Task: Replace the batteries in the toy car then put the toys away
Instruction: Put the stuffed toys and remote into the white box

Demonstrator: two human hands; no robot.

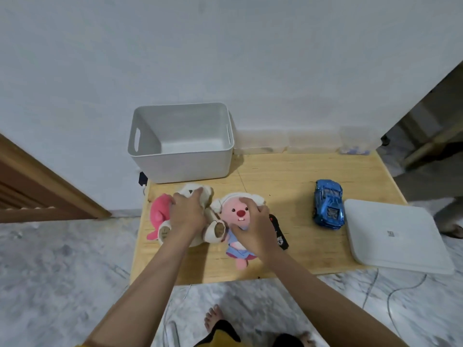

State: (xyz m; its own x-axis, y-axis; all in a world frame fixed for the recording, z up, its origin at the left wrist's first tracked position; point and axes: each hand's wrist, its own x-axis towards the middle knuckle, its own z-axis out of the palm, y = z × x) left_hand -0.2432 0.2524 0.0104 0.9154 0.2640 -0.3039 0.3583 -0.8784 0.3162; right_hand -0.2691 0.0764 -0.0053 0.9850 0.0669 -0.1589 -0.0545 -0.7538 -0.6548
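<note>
Soft, light plush squashes easily: left hand [186, 214] clutches the bear [200, 196], right hand [253, 227] clutches the pink doll [238, 214]; take each by its body.

No legible text is showing anywhere. A small grey mark is sitting on the white lid [398, 236] at right of frame, too blurred to read.
</note>
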